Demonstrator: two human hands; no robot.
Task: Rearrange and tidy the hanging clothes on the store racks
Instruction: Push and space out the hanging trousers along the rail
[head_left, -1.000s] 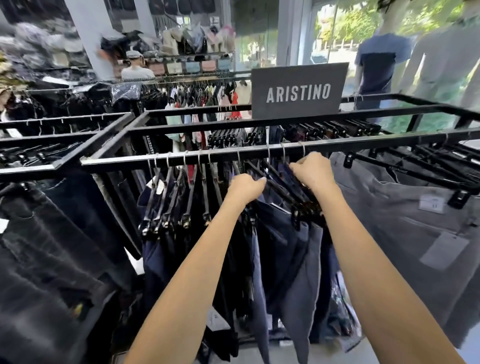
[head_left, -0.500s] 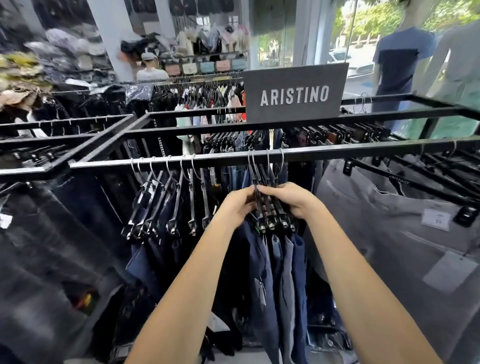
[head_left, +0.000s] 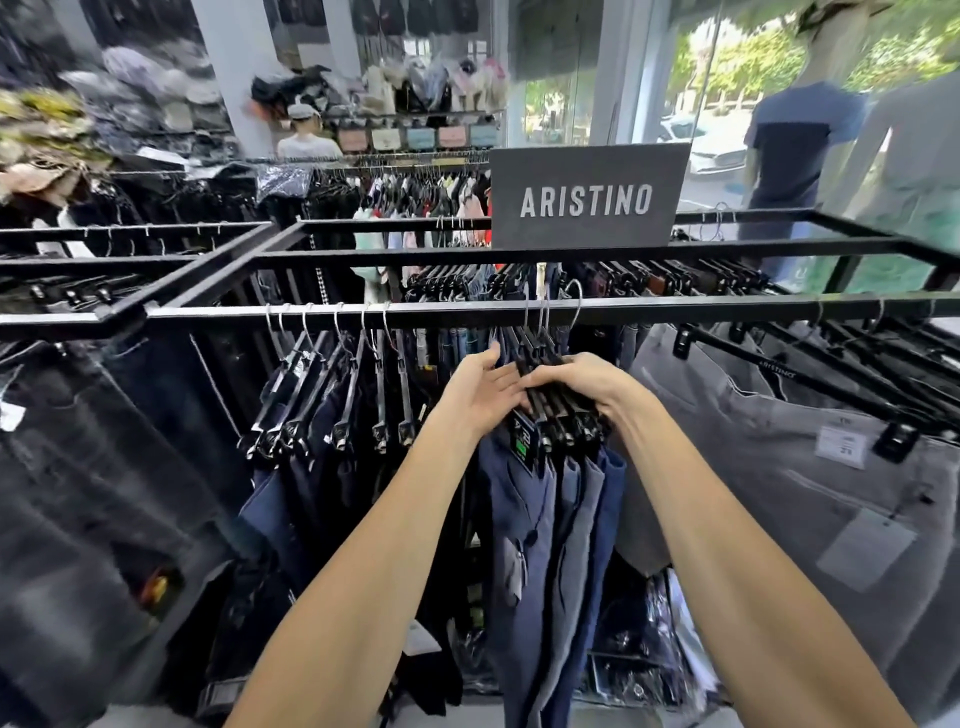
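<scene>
— What writing could you read?

— Straight above my hands a grey sign (head_left: 589, 196) stood on the rack (head_left: 467, 313), and it read ARISTINO. The same word ran in small letters along a black hanger (head_left: 774, 366) to the right of my right hand. There were tags too: a green and black one (head_left: 525, 435) just below my left hand, too blurred to read, and a white one (head_left: 841, 447) on the grey trousers (head_left: 779, 467) further right, also too small.

— And your hands?

— They were together. My right hand (head_left: 587, 387) curled over a bunch of hangers (head_left: 556, 410), gripping it from the right. My left hand (head_left: 480, 395) lay flat against the bunch's left side, fingers straight. The navy trousers (head_left: 550, 530) hung from that bunch, directly under both hands, their hooks over the rail.

— Anything around or in the way?

— To the left of my left hand, another row of dark trousers (head_left: 311, 467) hung on clips, slightly apart from my bunch. The grey ones pressed close on the right. Beyond the sign, a person in a cap (head_left: 304, 136) stood among more racks.
</scene>
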